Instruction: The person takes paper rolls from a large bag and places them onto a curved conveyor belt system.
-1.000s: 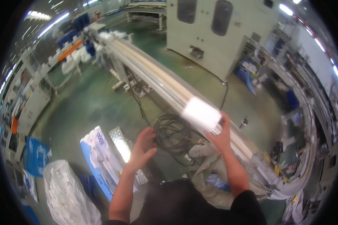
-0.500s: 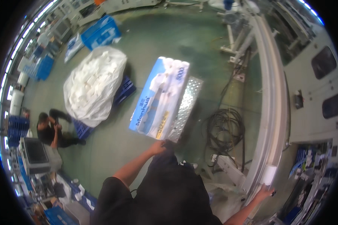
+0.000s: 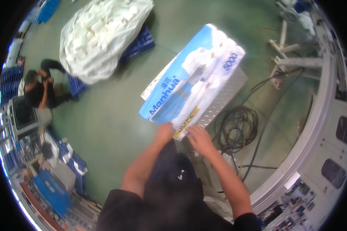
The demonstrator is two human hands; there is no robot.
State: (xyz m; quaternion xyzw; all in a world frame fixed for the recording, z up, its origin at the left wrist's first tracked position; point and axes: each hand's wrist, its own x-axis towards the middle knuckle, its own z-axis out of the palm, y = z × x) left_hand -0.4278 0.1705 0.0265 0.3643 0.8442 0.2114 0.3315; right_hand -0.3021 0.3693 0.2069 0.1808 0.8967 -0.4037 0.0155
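Observation:
A large plastic-wrapped pack of paper rolls [image 3: 192,82], printed blue and white, lies slantwise in front of me on a metal tread-plate stand [image 3: 229,96]. Rounded roll ends bulge under the film at its far end. My left hand [image 3: 165,132] is closed at the left corner of the near end, its fingertips partly hidden and blurred. At the right corner, my right hand [image 3: 200,138] has its fingers bent onto the wrap's near edge. Both hands touch the film, a little apart from each other.
A big white sack of white rolls [image 3: 104,34] rests on a blue pallet [image 3: 138,46] at far left. Beside it a person [image 3: 42,84] sits low. Coiled black cable [image 3: 237,129] lies right of the stand. A curved-looking rail [image 3: 316,134] with a white piece [image 3: 292,180] runs along the right.
My right hand has come from the white roll at the rail to the pack's near end. My left hand stays at that end. The view has shifted, bringing the pack closer.

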